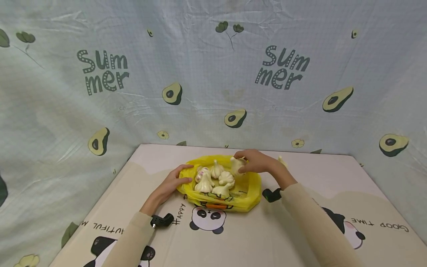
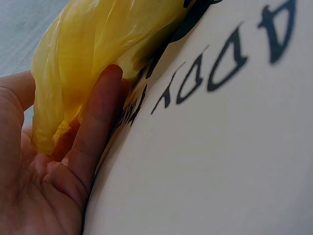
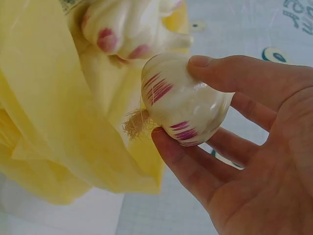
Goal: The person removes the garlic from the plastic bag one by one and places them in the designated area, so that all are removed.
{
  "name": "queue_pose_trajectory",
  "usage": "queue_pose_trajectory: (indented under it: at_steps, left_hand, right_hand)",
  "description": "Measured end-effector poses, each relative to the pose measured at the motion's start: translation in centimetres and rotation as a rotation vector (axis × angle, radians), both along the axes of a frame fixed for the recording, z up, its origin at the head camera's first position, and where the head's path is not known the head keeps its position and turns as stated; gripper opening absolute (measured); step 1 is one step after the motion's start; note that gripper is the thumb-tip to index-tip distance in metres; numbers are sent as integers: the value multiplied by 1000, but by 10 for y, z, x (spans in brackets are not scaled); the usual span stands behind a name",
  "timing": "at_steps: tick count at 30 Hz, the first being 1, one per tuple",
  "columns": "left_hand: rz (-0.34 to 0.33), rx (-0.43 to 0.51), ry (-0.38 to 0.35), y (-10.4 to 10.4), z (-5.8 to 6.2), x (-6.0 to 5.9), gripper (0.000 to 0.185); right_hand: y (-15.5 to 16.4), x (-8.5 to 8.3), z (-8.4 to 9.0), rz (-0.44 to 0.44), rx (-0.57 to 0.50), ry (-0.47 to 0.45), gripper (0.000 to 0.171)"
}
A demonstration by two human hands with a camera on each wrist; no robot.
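A yellow plastic bag [image 1: 250, 193] lies spread open on the table, with several garlic bulbs [image 1: 217, 170] gathered toward its left side. My right hand [image 1: 255, 161] holds one garlic bulb [image 3: 183, 100] over the bag's right part, thumb on one side and fingers on the other. Purple streaks and a tuft of dry roots [image 3: 137, 123] show on that bulb. At the bag's left end, my left hand [image 1: 173, 181] grips the side, the yellow plastic [image 2: 73, 63] lying between thumb and fingers. Part of this hand is hidden behind the plastic.
Another pale bulb [image 1: 281, 160] shows behind my right wrist. The table cover [image 1: 233, 241] bears printed pandas and lettering. A hanging sheet [image 1: 207, 74] with avocado prints encloses the table's back and sides. Black wrist devices [image 1: 162, 220] sit on both my wrists.
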State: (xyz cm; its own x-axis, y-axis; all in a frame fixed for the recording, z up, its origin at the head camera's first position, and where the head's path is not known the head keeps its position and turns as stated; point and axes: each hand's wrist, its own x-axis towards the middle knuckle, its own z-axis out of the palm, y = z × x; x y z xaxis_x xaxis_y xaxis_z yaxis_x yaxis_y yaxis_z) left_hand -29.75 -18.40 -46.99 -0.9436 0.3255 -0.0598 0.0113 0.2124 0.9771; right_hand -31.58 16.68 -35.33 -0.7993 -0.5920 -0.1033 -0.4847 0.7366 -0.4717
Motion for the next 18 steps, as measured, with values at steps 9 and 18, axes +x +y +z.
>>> queue_pose_trajectory:
  at_steps: [9,18]
  left_hand:
    - [-4,-2,0,-1,1,2,58]
    - [-15,-2,-3,-4,0,3,58]
  right_hand:
    - [19,12,2,-29,-126,-11,56]
    - [40,32,0,-77,-232,-8,55]
